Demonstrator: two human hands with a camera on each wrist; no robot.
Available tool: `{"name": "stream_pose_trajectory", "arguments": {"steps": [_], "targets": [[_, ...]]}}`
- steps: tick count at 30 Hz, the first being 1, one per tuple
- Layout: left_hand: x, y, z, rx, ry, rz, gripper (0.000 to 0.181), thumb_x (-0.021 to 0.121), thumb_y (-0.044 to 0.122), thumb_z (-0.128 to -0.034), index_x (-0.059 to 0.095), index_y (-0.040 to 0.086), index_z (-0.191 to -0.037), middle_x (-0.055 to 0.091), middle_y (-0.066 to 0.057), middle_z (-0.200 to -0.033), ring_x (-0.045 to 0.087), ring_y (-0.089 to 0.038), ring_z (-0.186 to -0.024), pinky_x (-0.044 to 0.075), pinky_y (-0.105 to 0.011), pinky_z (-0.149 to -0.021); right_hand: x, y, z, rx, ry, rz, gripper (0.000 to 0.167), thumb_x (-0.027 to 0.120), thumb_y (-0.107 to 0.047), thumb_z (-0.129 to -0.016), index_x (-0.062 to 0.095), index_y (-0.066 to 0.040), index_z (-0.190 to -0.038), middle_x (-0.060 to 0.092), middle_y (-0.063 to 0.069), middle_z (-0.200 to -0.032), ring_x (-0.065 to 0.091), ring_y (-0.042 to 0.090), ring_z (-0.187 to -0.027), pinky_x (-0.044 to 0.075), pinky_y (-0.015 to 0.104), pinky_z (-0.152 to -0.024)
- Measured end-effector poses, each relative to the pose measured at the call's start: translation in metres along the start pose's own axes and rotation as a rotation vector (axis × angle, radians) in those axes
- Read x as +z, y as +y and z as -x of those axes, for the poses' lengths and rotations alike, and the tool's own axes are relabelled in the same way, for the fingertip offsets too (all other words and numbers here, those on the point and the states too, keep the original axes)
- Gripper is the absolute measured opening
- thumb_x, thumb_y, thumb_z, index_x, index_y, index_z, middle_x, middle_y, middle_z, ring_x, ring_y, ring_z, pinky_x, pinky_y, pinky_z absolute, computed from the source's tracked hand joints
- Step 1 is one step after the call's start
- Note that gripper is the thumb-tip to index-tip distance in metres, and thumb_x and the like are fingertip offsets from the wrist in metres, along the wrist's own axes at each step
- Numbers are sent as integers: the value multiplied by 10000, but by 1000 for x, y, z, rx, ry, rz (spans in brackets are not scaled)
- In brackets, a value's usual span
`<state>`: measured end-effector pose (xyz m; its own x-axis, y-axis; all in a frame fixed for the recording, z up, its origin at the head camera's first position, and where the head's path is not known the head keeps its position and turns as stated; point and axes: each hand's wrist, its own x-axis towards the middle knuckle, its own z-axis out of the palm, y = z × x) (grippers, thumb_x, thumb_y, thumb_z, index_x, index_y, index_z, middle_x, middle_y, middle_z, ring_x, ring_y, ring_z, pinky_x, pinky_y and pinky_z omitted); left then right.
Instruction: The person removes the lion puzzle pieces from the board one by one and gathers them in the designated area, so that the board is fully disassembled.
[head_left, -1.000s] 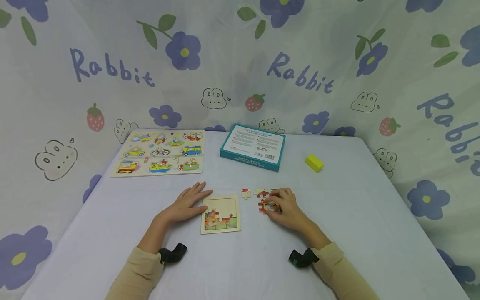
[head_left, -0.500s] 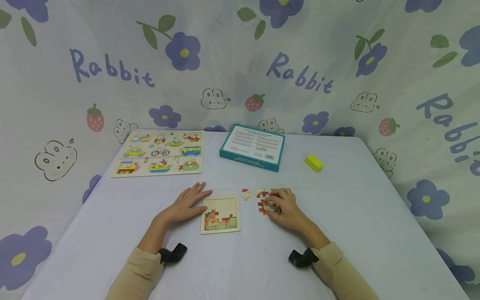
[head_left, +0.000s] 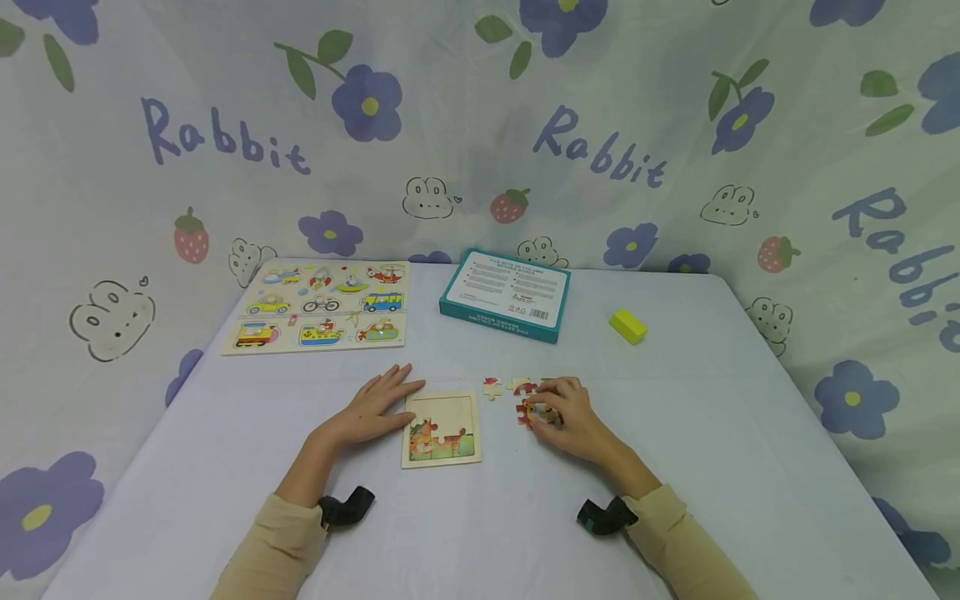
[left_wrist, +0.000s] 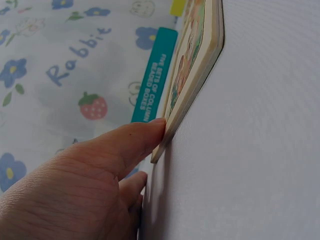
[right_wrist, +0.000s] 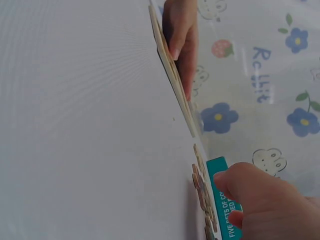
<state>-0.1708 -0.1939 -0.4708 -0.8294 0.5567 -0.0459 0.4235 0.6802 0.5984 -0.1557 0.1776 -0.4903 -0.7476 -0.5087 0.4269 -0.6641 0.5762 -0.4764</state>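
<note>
On the white table lies a square wooden puzzle tray (head_left: 441, 401), its lower part filled with picture pieces. My left hand (head_left: 377, 408) rests at its left side, fingers spread on the tabletop. The left wrist view shows the thumb (left_wrist: 142, 131) touching the tray's edge. Loose jigsaw pieces (head_left: 525, 412) in red, yellow and brown lie to the right of the tray. Over them is my right hand (head_left: 573, 421), thumb and index finger bent and apart, with pieces visible between. The right wrist view shows that thumb (right_wrist: 232, 181) beside the pieces; its other fingertips are mostly hidden.
A wooden vehicle puzzle board (head_left: 318, 307) lies at the back left. Behind the loose pieces sits a teal and white box (head_left: 506, 293). A yellow block (head_left: 628, 326) is farther right. A printed cloth (head_left: 465, 150) hangs behind the table.
</note>
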Motion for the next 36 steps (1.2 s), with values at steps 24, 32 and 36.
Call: {"name": "stream_pose_trajectory", "arguments": {"steps": [24, 32, 36], "targets": [[1, 0, -1, 4, 12, 3, 509, 521, 298, -932, 393, 146, -1401, 152, -135, -1511, 56, -317, -1383, 29, -499, -1082, 24, -37, -13, -205, -109, -104, 189, 639, -73, -824, 647, -131, -1003, 515, 57, -1141, 416, 166, -1110, 393, 339, -907], [1, 1, 0, 12, 16, 4, 467, 495, 237, -949, 402, 140, -1396, 158, -144, -1508, 64, -328, -1380, 35, -505, -1081, 34, -54, -28, -247, -214, -100, 218, 596, -109, -860, 637, -145, -1071, 503, 27, -1182, 411, 115, -1136, 385, 280, -951], [0, 2, 1, 11, 19, -2, 464, 495, 235, -949, 404, 136, -1394, 162, -143, -1507, 68, -329, -1380, 40, -506, -1081, 37, -62, -34, -240, -260, -110, 235, 577, -112, -873, 626, -141, -1101, 487, 17, -1192, 413, 96, -1131, 387, 255, -947]]}}
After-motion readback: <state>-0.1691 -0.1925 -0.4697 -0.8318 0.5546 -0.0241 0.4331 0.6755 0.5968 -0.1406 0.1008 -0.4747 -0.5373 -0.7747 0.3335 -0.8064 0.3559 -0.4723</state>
